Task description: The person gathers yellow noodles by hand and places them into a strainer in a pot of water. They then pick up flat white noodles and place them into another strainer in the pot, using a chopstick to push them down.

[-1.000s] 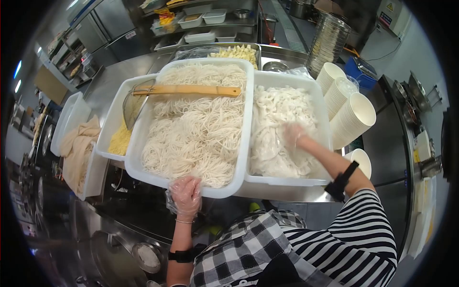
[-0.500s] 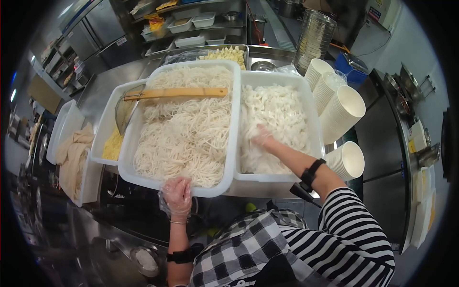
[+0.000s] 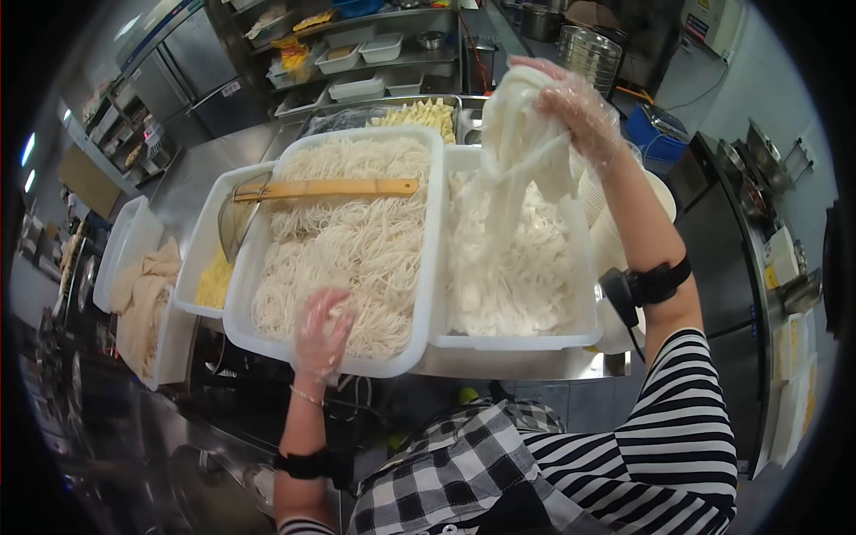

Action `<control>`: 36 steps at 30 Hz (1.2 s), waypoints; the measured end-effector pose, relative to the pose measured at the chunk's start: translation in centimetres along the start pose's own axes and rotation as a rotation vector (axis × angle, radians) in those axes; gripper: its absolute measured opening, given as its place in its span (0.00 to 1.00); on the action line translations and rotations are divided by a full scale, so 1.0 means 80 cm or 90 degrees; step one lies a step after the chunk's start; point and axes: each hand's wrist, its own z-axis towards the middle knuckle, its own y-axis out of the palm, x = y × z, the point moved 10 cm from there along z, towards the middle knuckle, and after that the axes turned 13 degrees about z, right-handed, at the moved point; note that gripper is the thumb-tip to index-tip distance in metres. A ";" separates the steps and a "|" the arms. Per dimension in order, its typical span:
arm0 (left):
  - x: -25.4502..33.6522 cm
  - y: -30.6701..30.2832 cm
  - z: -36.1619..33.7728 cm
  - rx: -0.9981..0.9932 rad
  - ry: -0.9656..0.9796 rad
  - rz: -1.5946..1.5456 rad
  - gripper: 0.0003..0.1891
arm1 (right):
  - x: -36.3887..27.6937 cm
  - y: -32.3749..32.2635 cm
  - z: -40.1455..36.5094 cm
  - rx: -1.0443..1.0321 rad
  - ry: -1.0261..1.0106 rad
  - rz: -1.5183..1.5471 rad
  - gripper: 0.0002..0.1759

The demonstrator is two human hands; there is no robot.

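Observation:
My right hand [image 3: 580, 111], in a clear plastic glove, is closed on a clump of wide white noodles [image 3: 517, 125] lifted high. Strands dangle from it into the right white bin [image 3: 517, 341], where more wide noodles [image 3: 526, 285] lie. My left hand [image 3: 324, 334], also gloved, is over the front edge of the middle bin [image 3: 439, 223]. Its fingers are apart and hold nothing, close to the thin white noodles [image 3: 357, 236] there. Across these noodles rests the wooden handle [image 3: 330, 188] of a wire strainer [image 3: 236, 218].
Left of the middle bin stands a tub of yellow food [image 3: 214, 281], then a container draped with a beige cloth [image 3: 147, 285]. Behind is a tray of pale yellow pieces [image 3: 419, 116]. Stacked white paper bowls [image 3: 655, 192] stand at the right, partly behind my right arm.
My right hand has risen out of the right bin with a clump of wide noodles. My left hand has moved from the middle bin's rim slightly up over it, fingers opening.

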 end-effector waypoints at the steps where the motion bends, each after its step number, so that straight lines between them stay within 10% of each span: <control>1: 0.034 -0.009 0.029 -0.006 0.069 0.035 0.17 | -0.018 0.017 -0.001 -0.067 -0.020 -0.046 0.39; 9: 0.188 0.058 0.213 -0.027 0.121 -0.309 0.27 | -0.039 0.079 -0.023 -0.256 -0.025 -0.082 0.42; 11: 0.221 0.120 0.201 -0.364 0.040 -0.478 0.22 | -0.037 0.080 -0.027 -0.254 -0.075 -0.165 0.40; 16: 0.193 0.121 0.203 -0.306 -0.235 -0.636 0.10 | -0.002 -0.017 -0.064 0.059 -0.120 -0.433 0.36; 25: 0.199 0.097 0.221 -0.262 -0.215 -0.613 0.10 | 0.118 0.012 -0.113 0.011 0.096 0.147 0.25; 27: 0.199 0.077 0.230 -0.256 -0.205 -0.620 0.10 | 0.161 -0.040 -0.121 0.151 0.168 -0.013 0.22; 29: 0.203 0.049 0.241 -0.244 -0.198 -0.632 0.09 | 0.214 -0.038 -0.136 -0.153 0.292 -0.815 0.16; 32: 0.216 0.003 0.265 -0.211 -0.141 -0.562 0.09 | 0.281 -0.078 -0.180 -0.259 0.354 -0.930 0.13; 36: 0.240 -0.039 0.291 -0.173 -0.047 -0.450 0.10 | 0.128 -0.087 -0.100 0.150 0.121 -0.749 0.25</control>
